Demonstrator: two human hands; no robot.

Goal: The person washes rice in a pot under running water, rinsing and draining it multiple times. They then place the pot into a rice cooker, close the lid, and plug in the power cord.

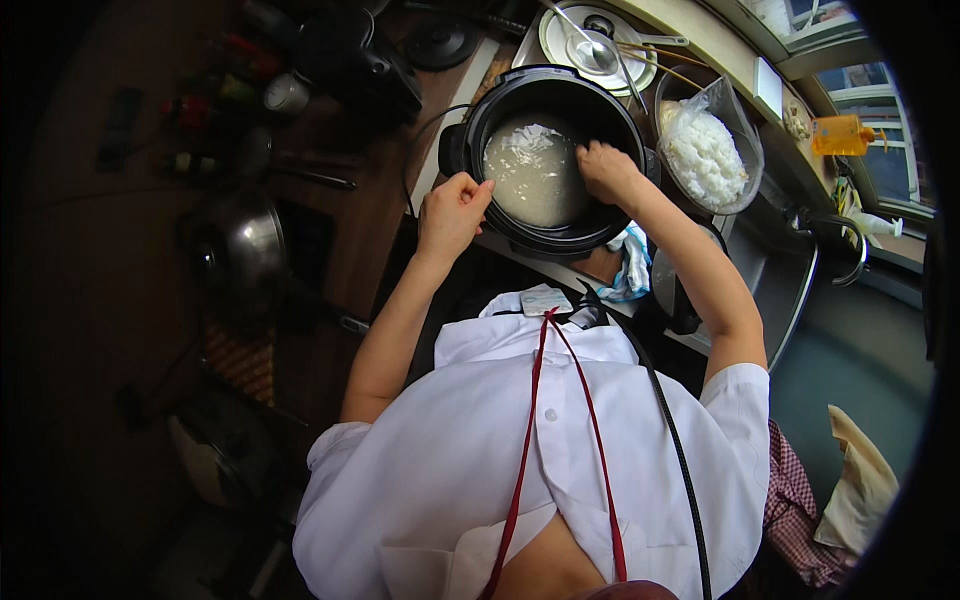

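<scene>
In front of me stands a black electric cooker [540, 244] with a round, dark pot inside it. Cloudy water [532, 180] fills its lower part, and light glints off the surface. My left hand [453, 214] is at the left rim, its thumb and fingers pinched together over the edge. On the opposite side, my right hand [607, 171] reaches over the rim into the pot, fingers curled near the inner wall. Its fingertips are hard to make out. Right of the cooker, a clear bowl [752, 187] holds a plastic bag and white cooked rice [705, 157].
Behind the cooker lie a white lid [555, 37] and a metal spoon [602, 56]. A blue-edged cloth [634, 262] lies near my right forearm. Farther right are a sink [780, 255], its faucet [851, 274] and an orange pump bottle [836, 135]. A metal pot [251, 240] stands left.
</scene>
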